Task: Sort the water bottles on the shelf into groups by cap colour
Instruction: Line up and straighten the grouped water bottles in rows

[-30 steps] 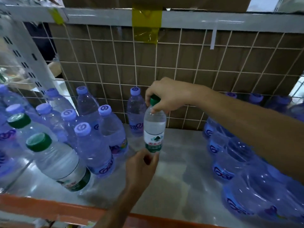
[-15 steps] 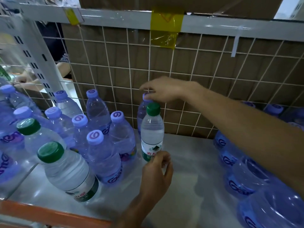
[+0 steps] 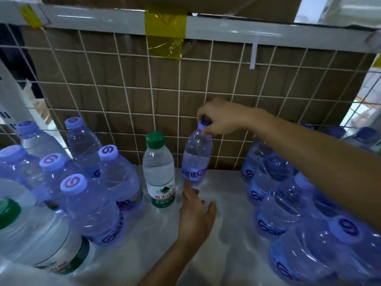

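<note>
A clear bottle with a green cap (image 3: 159, 172) stands upright at the middle of the shelf, with no hand on it. Just right of it, my right hand (image 3: 221, 118) grips the purple cap of a purple-tinted bottle (image 3: 195, 157), which leans slightly near the wire back. My left hand (image 3: 196, 213) hovers low in front of that bottle, fingers apart, one fingertip near its base. A group of purple-cap bottles (image 3: 88, 182) stands at the left. Another green-cap bottle (image 3: 31, 232) is at the near left.
Several more purple-cap bottles (image 3: 288, 195) crowd the right side under my right forearm. A wire grid (image 3: 132, 93) backed by brown cardboard closes the rear. The grey shelf surface (image 3: 233, 234) shows between the two groups. Yellow tape (image 3: 165, 32) hangs from the upper rail.
My right hand let go of the green cap and took hold of the purple-cap bottle behind it. My left hand came off the green-cap bottle, which now stands alone.
</note>
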{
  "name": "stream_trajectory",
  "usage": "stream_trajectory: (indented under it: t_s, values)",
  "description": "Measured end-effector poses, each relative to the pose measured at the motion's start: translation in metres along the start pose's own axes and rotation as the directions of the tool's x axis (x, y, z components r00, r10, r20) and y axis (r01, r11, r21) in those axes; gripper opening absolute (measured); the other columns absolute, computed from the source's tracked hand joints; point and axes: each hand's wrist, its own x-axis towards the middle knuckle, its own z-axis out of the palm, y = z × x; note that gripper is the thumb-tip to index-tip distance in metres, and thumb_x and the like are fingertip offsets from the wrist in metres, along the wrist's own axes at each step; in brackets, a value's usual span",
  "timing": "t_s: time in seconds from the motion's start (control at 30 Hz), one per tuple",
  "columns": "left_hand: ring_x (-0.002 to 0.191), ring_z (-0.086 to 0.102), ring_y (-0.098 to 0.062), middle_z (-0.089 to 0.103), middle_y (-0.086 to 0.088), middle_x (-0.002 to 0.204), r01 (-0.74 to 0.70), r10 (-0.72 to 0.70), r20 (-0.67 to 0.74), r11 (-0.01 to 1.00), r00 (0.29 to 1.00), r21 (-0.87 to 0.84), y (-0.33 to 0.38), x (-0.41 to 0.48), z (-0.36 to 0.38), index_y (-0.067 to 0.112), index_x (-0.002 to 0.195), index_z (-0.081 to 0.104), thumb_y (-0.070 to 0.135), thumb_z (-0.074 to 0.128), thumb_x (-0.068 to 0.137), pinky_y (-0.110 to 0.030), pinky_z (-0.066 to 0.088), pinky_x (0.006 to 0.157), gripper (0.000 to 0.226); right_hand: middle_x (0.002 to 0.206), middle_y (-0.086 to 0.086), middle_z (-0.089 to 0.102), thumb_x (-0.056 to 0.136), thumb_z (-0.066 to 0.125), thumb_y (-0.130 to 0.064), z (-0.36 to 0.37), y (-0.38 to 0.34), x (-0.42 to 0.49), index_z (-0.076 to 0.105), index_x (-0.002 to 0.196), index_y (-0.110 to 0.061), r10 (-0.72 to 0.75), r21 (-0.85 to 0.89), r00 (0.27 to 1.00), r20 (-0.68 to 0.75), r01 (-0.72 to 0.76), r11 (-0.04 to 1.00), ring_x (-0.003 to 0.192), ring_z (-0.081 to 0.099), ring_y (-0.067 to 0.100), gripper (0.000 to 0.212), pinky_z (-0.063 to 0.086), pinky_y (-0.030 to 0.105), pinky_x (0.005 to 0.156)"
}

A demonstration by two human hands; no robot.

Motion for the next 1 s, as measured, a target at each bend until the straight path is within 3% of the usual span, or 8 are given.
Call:
stream_trajectory:
  t_s: [0.1,0.17,0.3,0.5,0.63,0.83,0.93,1.0]
  values:
    - [0.109,0.057,-0.024,0.049,-0.013,0.132,0.103,-0.104,-0.017,0.994,0.994,-0.046,0.007,0.024,0.015,0.011,0.148,0.004,0.026,0.067,0.084,-0.035,0.048,0.092,0.090,0.097,0.004,0.058,0.080,0.070,-0.031,-0.002,0.021,-0.020,0.060,0.104,-0.015,0.051,-0.072,0.999,-0.006,-0.051,0.996,0.088,0.054,0.020,0.031,0.046,0.035,0.078]
    - [0.107,0.058,-0.026,0.056,-0.013,0.122,0.132,-0.133,0.024,0.991,0.991,0.027,0.012,0.041,0.026,0.008,0.146,0.017,0.031,0.067,0.084,-0.028,0.044,0.084,0.082,0.101,0.006,0.061,0.079,0.071,-0.031,-0.004,0.033,-0.031,0.062,0.107,-0.012,0.099,-0.085,0.995,-0.003,-0.099,0.991,0.092,0.056,0.022,0.035,0.048,0.036,0.082]
    - [0.099,0.060,-0.027,0.059,-0.010,0.111,0.039,-0.042,0.060,0.997,0.997,0.060,0.023,0.060,0.050,0.012,0.124,0.047,0.031,0.069,0.081,-0.026,0.040,0.072,0.052,0.100,0.002,0.060,0.078,0.074,-0.029,-0.006,0.051,-0.052,0.061,0.110,-0.011,0.157,-0.071,0.987,0.016,-0.156,0.985,0.090,0.056,0.020,0.039,0.048,0.033,0.080]
    - [0.076,0.057,-0.021,0.064,-0.009,0.094,-0.015,0.015,0.017,1.000,1.000,0.003,0.027,0.067,0.058,0.009,0.111,0.048,0.030,0.074,0.077,-0.016,0.028,0.055,0.047,0.097,-0.001,0.055,0.076,0.075,-0.022,-0.001,0.057,-0.060,0.060,0.108,-0.015,0.153,-0.026,0.988,-0.011,-0.154,0.988,0.093,0.056,0.021,0.036,0.049,0.035,0.082]
    - [0.067,0.050,-0.015,0.065,-0.009,0.087,0.008,-0.008,0.009,1.000,1.000,-0.009,0.030,0.069,0.057,0.008,0.106,0.045,0.033,0.077,0.074,-0.019,0.028,0.053,0.051,0.110,0.006,0.061,0.079,0.070,-0.014,0.003,0.054,-0.060,0.060,0.110,-0.015,0.143,-0.056,0.989,-0.041,-0.145,0.988,0.098,0.057,0.024,0.033,0.049,0.040,0.086]
    - [0.078,0.058,-0.020,0.056,0.002,0.085,0.067,-0.067,0.027,0.998,0.997,-0.004,0.036,0.062,0.047,0.012,0.109,0.043,0.040,0.078,0.071,-0.026,0.041,0.061,0.059,0.120,0.009,0.055,0.084,0.063,-0.015,-0.005,0.038,-0.073,0.053,0.125,-0.015,0.161,-0.105,0.983,-0.087,-0.170,0.980,0.110,0.054,0.028,0.042,0.048,0.041,0.089]
    - [0.079,0.061,-0.017,0.060,0.000,0.096,0.035,-0.035,-0.002,0.999,0.999,0.035,0.035,0.045,0.033,0.015,0.114,0.047,0.036,0.073,0.077,-0.033,0.053,0.068,0.050,0.125,0.006,0.053,0.087,0.061,-0.027,-0.022,0.011,-0.082,0.050,0.129,-0.018,0.052,-0.086,0.979,-0.199,-0.070,0.994,0.110,0.052,0.021,0.044,0.042,0.032,0.088]
    - [0.073,0.059,-0.006,0.063,0.006,0.094,-0.029,0.031,-0.034,0.998,0.999,0.058,0.036,0.028,0.015,0.017,0.114,0.054,0.029,0.069,0.082,-0.022,0.050,0.068,0.036,0.114,0.000,0.057,0.088,0.060,-0.031,-0.034,-0.017,-0.083,0.055,0.123,-0.019,-0.060,-0.005,0.968,-0.242,0.061,0.998,0.094,0.052,0.010,0.037,0.040,0.024,0.080]
